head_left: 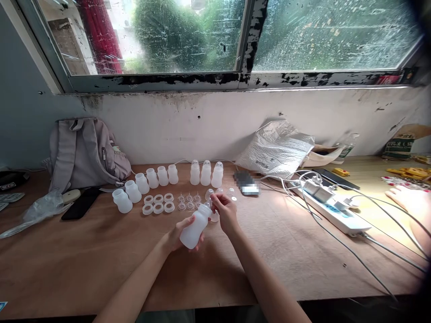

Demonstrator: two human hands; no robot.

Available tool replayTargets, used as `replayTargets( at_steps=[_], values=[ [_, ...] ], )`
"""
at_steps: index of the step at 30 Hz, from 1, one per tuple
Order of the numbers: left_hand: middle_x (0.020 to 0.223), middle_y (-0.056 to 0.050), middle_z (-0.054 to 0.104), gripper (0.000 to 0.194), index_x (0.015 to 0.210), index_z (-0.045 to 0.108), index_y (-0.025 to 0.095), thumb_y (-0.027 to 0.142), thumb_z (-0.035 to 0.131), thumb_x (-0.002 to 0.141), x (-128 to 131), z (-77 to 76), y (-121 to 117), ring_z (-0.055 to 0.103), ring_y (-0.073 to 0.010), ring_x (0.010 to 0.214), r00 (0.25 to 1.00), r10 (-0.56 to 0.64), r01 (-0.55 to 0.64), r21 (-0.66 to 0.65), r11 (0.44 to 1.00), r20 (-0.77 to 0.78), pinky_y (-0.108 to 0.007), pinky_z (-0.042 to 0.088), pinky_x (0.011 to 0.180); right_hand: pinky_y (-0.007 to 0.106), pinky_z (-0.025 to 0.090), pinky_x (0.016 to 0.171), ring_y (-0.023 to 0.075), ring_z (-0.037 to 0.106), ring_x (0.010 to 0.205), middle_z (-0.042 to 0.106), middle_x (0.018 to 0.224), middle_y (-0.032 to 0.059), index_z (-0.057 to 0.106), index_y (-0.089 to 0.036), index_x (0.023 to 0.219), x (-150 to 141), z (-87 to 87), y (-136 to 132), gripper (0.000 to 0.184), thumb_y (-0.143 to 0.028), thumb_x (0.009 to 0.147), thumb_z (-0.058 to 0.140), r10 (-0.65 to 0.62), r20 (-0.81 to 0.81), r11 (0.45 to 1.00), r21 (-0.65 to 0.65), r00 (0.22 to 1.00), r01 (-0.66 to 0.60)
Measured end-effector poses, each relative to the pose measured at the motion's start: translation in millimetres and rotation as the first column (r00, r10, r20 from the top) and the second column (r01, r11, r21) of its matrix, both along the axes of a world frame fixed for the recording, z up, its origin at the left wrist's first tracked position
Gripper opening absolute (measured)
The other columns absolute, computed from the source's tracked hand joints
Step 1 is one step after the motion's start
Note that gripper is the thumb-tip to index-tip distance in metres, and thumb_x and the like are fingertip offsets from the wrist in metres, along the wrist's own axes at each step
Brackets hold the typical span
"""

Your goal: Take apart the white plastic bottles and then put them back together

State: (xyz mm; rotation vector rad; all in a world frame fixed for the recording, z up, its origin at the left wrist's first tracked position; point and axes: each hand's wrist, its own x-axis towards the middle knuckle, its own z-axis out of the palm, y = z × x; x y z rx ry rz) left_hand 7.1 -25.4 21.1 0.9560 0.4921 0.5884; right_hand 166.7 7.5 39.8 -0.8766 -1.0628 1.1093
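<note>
My left hand [175, 235] is wrapped round a white translucent bottle [195, 228], tilted with its neck pointing up and right. My right hand [225, 210] pinches a small clear part at the bottle's neck. Behind them on the wooden table [84, 264] lie a curved row of open bottles [141, 183], several white rings [158, 203], several clear nipples [188, 202] and three capped bottles [205, 173].
A grey backpack [85, 152] leans on the wall at left, with a black phone [81, 203] and a plastic bag [43, 208] beside it. A white bag [276, 148], a power strip [333, 208] with cables, and another person's hand [411, 199] are at right.
</note>
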Motion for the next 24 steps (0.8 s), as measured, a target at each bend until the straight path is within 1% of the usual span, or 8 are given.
replayTargets(
  at_steps=[5,9,12,14,16,19,22,24],
  values=[
    [0.068,-0.007,0.059,0.061,0.12,0.036,0.012,0.056,0.028,0.079,0,-3.0,2,0.055,-0.015,0.045,0.999,-0.003,0.004,0.013,1.0,-0.037,-0.021,0.032,0.037,0.02,0.03,0.034,0.0061,0.036,0.037,0.044,0.048,-0.005,0.052,-0.017,0.06,1,-2.3,2,0.033,-0.048,0.063,0.061,0.098,0.018,0.992,-0.086,0.995,-0.096],
    [0.075,-0.009,0.06,0.058,0.115,0.043,0.011,0.055,0.031,0.078,1,-2.9,3,0.055,-0.0146,0.047,0.999,0.021,-0.021,0.002,1.0,-0.036,-0.024,0.036,0.044,0.02,0.03,0.036,0.0064,0.036,0.04,0.043,0.048,-0.0048,0.053,-0.016,0.059,2,-6.1,6,0.032,-0.048,0.063,0.061,0.106,0.025,0.991,-0.084,0.994,-0.103],
    [0.079,-0.01,0.058,0.052,0.106,0.051,0.009,0.05,0.038,0.077,2,-1.0,2,0.053,-0.013,0.055,0.99,0.131,-0.134,-0.046,0.99,-0.056,-0.024,0.037,0.049,0.02,0.032,0.038,0.0071,0.039,0.043,0.045,0.052,-0.0043,0.058,-0.016,0.066,3,-9.1,10,0.03,-0.046,0.064,0.061,0.084,-0.038,0.994,-0.062,0.996,-0.087],
    [0.078,-0.008,0.057,0.047,0.1,0.054,0.009,0.047,0.043,0.076,3,0.1,3,0.051,-0.0127,0.061,0.966,0.242,-0.242,0.006,0.97,-0.093,-0.023,0.037,0.053,0.021,0.033,0.04,0.0071,0.039,0.043,0.046,0.053,-0.0043,0.059,-0.016,0.072,6,-10.8,13,0.029,-0.045,0.065,0.06,0.029,-0.088,0.999,-0.039,0.996,-0.033],
    [0.081,-0.006,0.057,0.042,0.099,0.053,0.011,0.043,0.052,0.072,4,-0.2,5,0.051,-0.0138,0.068,0.926,0.362,-0.343,0.165,0.925,-0.11,-0.022,0.037,0.058,0.02,0.033,0.041,0.0068,0.039,0.043,0.045,0.052,-0.0047,0.06,-0.016,0.074,9,-12.2,15,0.028,-0.044,0.067,0.059,-0.065,-0.108,0.998,-0.021,0.992,0.063],
    [0.09,-0.005,0.056,0.047,0.102,0.049,0.016,0.036,0.065,0.063,6,-5.0,12,0.051,-0.0168,0.082,0.825,0.547,-0.445,0.434,0.783,-0.141,-0.024,0.038,0.069,0.02,0.031,0.042,0.0064,0.037,0.042,0.043,0.05,-0.0057,0.059,-0.017,0.073,12,-14.4,18,0.026,-0.042,0.069,0.057,-0.181,-0.069,0.983,0.004,0.981,0.182],
    [0.093,-0.006,0.056,0.051,0.104,0.046,0.017,0.037,0.066,0.062,5,-13.2,19,0.051,-0.0176,0.084,0.705,0.679,-0.467,0.584,0.663,-0.207,-0.026,0.039,0.072,0.02,0.029,0.041,0.0066,0.037,0.041,0.042,0.048,-0.0063,0.057,-0.018,0.07,12,-16.6,18,0.025,-0.043,0.071,0.056,-0.224,-0.003,0.974,0.023,0.974,0.224],
    [0.094,-0.006,0.055,0.05,0.103,0.045,0.019,0.039,0.065,0.062,2,-17.1,22,0.052,-0.0174,0.083,0.641,0.73,-0.428,0.679,0.597,-0.238,-0.027,0.04,0.071,0.02,0.028,0.04,0.0067,0.036,0.04,0.042,0.047,-0.0061,0.056,-0.018,0.069,11,-17.7,17,0.025,-0.043,0.071,0.055,-0.25,0.033,0.968,0.028,0.968,0.249]
  ],
)
